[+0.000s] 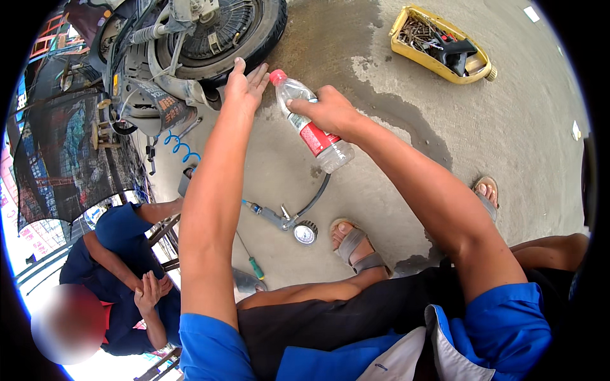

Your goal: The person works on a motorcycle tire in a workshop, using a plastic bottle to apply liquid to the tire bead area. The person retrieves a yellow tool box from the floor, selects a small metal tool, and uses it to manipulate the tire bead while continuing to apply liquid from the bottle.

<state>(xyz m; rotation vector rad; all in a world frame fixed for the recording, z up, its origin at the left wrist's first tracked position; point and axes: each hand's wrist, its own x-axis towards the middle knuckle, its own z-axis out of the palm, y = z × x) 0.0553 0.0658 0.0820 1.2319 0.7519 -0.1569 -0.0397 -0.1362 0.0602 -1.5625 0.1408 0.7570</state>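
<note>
2 hands | L hand open, flat on tyre | R hand grasping plastic bottle

We see a clear plastic bottle with a pink cap and a red label band, held tilted in the upper middle of the frame, cap pointing up-left toward the tyre. The black scooter tyre sits at the top, slightly left of centre, resting on the wet concrete floor.

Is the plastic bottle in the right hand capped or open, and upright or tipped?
Capped and tipped: the plastic bottle wears its red cap and slants toward the tyre, gripped by the right hand.
</note>
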